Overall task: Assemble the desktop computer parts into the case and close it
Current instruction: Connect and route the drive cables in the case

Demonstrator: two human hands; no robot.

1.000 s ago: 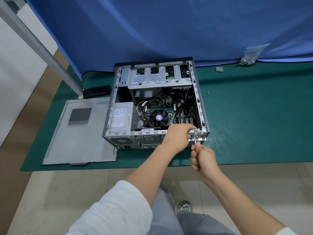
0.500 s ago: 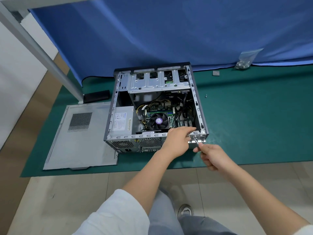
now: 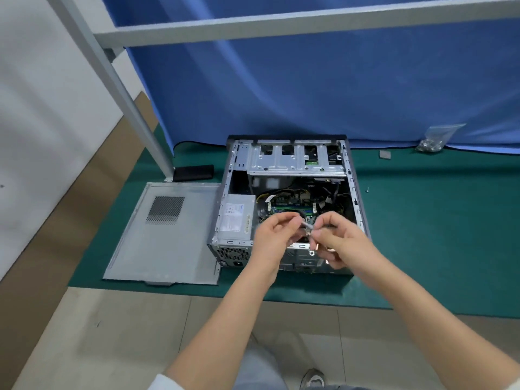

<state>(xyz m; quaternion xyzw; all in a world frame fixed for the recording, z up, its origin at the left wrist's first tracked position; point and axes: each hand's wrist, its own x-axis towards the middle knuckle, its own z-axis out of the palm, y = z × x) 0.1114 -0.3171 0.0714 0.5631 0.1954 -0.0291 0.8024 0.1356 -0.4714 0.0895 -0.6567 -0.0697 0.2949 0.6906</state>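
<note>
Matt metal case (image 3: 349, 175), seemingly felt mat (image 3: 436, 235).

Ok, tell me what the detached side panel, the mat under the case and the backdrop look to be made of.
Side panel: seemingly sheet metal, dull grey, with a perforated vent patch and folded edges. Mat: flat, matte green, possibly rubber or vinyl; hard to say. Backdrop: blue cloth, shown by its soft hanging folds.

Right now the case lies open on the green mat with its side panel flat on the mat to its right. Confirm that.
Not quite. The head view shows the side panel lying flat to the left of the open case, not the right. Both are on the green mat.
</note>
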